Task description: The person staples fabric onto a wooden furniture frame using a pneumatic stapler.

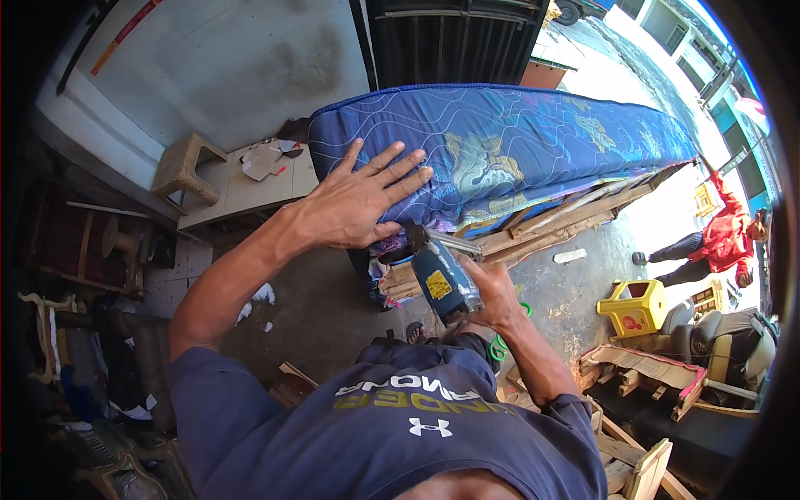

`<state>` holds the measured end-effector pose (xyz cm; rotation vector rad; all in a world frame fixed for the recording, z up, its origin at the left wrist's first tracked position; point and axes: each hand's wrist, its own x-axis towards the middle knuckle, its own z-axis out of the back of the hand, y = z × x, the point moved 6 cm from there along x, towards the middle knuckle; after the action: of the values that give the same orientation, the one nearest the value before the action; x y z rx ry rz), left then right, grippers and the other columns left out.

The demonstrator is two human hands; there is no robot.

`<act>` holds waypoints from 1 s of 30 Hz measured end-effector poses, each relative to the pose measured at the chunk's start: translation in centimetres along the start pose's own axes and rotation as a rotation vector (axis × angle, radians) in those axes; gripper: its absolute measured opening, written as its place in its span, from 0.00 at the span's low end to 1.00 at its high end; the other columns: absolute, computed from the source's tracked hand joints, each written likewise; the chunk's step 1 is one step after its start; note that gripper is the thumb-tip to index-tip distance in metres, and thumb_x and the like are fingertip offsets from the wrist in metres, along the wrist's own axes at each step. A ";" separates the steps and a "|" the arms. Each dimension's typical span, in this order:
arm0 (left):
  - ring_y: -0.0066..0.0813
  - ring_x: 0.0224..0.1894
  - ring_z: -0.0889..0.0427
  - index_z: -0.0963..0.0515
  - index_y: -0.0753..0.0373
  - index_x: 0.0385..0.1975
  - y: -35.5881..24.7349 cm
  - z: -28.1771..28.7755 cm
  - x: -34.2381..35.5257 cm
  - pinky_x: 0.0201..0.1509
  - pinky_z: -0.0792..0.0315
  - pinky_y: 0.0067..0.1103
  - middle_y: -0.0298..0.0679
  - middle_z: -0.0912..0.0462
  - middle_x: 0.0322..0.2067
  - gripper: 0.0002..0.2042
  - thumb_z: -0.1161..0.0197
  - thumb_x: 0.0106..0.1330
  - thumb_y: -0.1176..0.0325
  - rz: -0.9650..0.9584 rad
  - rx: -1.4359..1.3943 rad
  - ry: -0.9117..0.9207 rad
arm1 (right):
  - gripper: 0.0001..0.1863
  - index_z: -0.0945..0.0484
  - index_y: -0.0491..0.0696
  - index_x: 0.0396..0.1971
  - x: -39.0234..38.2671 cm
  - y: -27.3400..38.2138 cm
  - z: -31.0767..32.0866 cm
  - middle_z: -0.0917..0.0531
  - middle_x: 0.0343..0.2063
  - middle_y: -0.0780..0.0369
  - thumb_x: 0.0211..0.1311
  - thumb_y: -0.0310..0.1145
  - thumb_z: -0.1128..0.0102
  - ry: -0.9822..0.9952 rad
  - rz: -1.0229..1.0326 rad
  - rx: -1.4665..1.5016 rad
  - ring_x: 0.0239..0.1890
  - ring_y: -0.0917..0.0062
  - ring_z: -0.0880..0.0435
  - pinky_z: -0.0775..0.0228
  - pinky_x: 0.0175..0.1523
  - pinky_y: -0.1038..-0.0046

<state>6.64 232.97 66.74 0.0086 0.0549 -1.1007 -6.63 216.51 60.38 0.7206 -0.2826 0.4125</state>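
Blue patterned fabric point(533, 125) with wavy stitching and pale flowers covers a long padded piece in front of me. Bare timber rails of its wooden frame point(550, 236) show along the near lower side. My left hand point(354, 204) lies flat on the fabric near its left end, fingers spread. Wrapped round the handle of a blue staple gun point(439, 282) with a yellow label is my right hand point(496, 297). The gun's nose is at the fabric's lower edge, just below my left thumb; whether it touches cannot be made out.
A green coiled hose point(498, 348) hangs beside my right forearm. To the right are a yellow plastic stool point(631, 310), broken timber point(646, 375) and a person in red point(723, 237). A woven stool point(190, 171) stands at the left, above old furniture parts point(83, 350).
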 end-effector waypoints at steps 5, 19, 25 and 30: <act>0.42 0.79 0.59 0.52 0.50 0.76 0.0 -0.4 -0.1 0.76 0.64 0.58 0.37 0.56 0.78 0.42 0.37 0.66 0.51 -0.033 0.006 -0.037 | 0.28 0.24 0.49 0.52 1.2 -0.5 0.6 0.14 0.30 0.57 0.47 0.30 0.31 0.058 0.053 -0.147 0.32 0.63 0.13 0.23 0.32 0.64; 0.43 0.79 0.61 0.50 0.50 0.76 1.1 -0.7 -2.1 0.80 0.65 0.49 0.39 0.57 0.77 0.47 0.27 0.58 0.62 -0.027 -0.130 -0.085 | 0.31 0.25 0.48 0.54 4.5 3.0 2.8 0.14 0.28 0.61 0.44 0.31 0.32 0.227 0.267 -0.318 0.24 0.65 0.15 0.26 0.24 0.65; 0.43 0.79 0.60 0.49 0.50 0.76 1.1 -1.3 -2.3 0.80 0.64 0.47 0.39 0.55 0.77 0.47 0.27 0.57 0.64 -0.021 -0.172 -0.126 | 0.31 0.26 0.48 0.53 6.0 3.8 3.2 0.16 0.25 0.60 0.43 0.31 0.31 0.399 0.255 -0.447 0.24 0.62 0.15 0.26 0.26 0.60; 0.45 0.78 0.56 0.44 0.50 0.74 0.0 -2.0 -3.3 0.80 0.61 0.46 0.41 0.50 0.76 0.42 0.29 0.59 0.66 0.025 -0.262 -0.365 | 0.34 0.26 0.45 0.56 4.7 3.9 4.2 0.14 0.27 0.57 0.43 0.33 0.29 0.286 0.239 -0.288 0.27 0.61 0.14 0.24 0.29 0.62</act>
<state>5.07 235.97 64.89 -0.4241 -0.1286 -1.0492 -4.72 217.56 67.49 0.3394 -0.1526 0.6796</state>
